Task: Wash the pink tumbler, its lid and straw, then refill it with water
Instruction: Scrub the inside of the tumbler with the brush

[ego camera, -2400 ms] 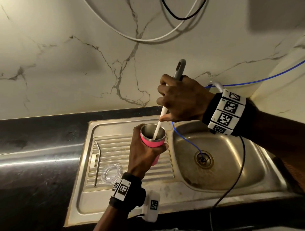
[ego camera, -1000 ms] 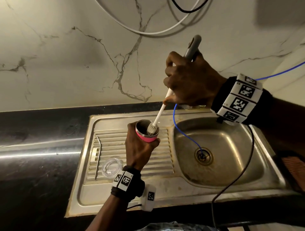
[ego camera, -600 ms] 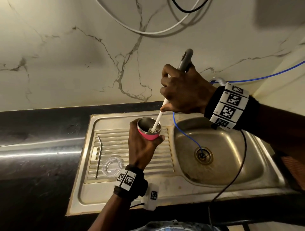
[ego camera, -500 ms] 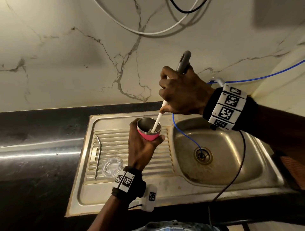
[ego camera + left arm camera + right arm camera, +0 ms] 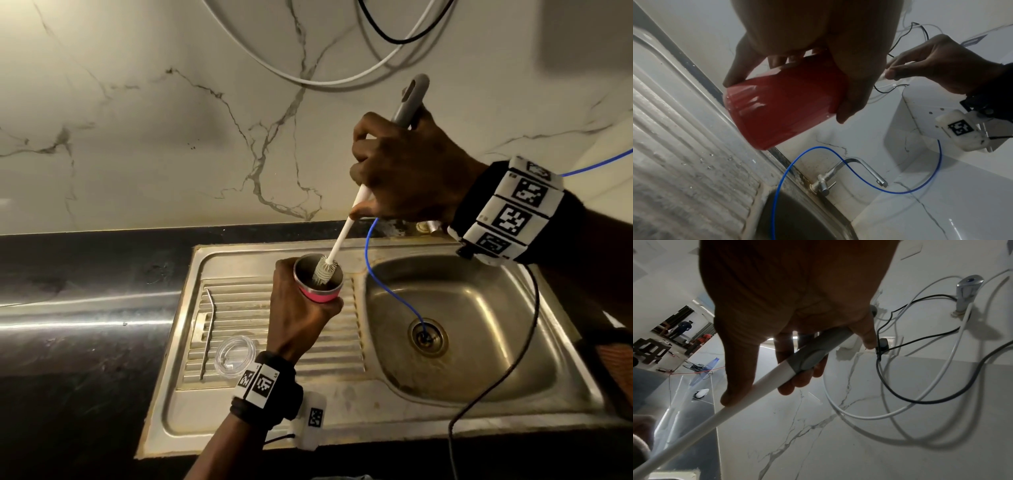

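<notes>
My left hand (image 5: 301,315) grips the pink tumbler (image 5: 318,294) above the draining board, tilted with its steel mouth toward the camera; the left wrist view shows my fingers wrapped round the tumbler (image 5: 781,110). My right hand (image 5: 404,174) holds a bottle brush (image 5: 339,243) by its grey handle (image 5: 813,353). The brush's bristle head (image 5: 323,270) sits at the tumbler's mouth, half out. The clear lid (image 5: 235,356) and the bent metal straw (image 5: 208,334) lie on the draining board, left of my left wrist.
The steel sink bowl (image 5: 479,308) with its drain (image 5: 427,337) lies to the right; a thin blue tube (image 5: 380,284) runs into the drain. A tap (image 5: 851,172) stands behind the sink. Black countertop (image 5: 78,342) extends left. Cables (image 5: 342,78) hang on the marble wall.
The brush has risen: half a second ago its head was deep inside the tumbler, now the bristles show at the rim. My right hand moved up. The left hand kept its hold.
</notes>
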The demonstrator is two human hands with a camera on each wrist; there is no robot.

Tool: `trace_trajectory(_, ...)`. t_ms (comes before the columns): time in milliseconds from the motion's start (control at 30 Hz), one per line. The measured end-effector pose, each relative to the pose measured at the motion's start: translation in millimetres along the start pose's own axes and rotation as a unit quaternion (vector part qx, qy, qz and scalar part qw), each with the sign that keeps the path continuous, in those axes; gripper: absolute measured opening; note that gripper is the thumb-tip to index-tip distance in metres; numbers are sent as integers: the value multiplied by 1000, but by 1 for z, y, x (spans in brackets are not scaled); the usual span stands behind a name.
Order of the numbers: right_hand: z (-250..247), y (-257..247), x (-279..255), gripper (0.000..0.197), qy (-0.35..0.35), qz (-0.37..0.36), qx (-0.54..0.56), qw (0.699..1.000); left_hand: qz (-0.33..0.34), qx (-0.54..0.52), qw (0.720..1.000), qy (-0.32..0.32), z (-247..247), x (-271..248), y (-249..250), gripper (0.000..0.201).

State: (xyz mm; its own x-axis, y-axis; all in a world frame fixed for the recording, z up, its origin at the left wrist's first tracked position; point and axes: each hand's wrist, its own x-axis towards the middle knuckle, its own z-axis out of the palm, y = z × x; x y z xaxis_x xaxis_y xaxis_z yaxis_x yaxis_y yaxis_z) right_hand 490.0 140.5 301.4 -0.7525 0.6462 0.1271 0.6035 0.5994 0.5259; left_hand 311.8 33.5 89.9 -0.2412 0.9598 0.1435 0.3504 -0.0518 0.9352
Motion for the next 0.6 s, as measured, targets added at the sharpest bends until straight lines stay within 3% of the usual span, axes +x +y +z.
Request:
trace_trajectory(267,11,-17,-3,54,1,-26,14,1000,13,42,999,12,-1,-2,-3,72)
trace_trajectory(600,-6,-1,4,51,17,-19,-4,1000,-32,-48,998,-15,3,-8,-13,88)
